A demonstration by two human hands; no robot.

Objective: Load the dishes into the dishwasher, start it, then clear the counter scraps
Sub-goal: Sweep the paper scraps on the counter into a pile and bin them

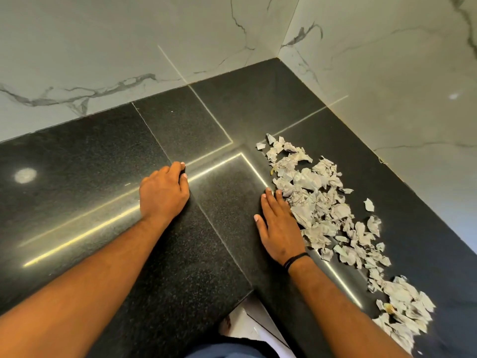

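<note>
Many torn, crumpled scraps of white paper (320, 202) lie in a long heap on the black granite counter (77, 164), running from the middle toward the right front, where a second clump of scraps (402, 311) lies. My right hand (280, 226) lies flat on the counter with straight fingers, its outer edge against the left side of the heap. My left hand (164, 193) rests on the counter to the left, fingers bent with the tips on the stone, holding nothing. No dishes or dishwasher are in view.
White marble-look wall tiles (180, 34) meet in a corner behind the L-shaped counter. The counter's inner front edge (242, 298) sits between my forearms, with pale floor below. A single loose scrap (369, 204) lies right of the heap.
</note>
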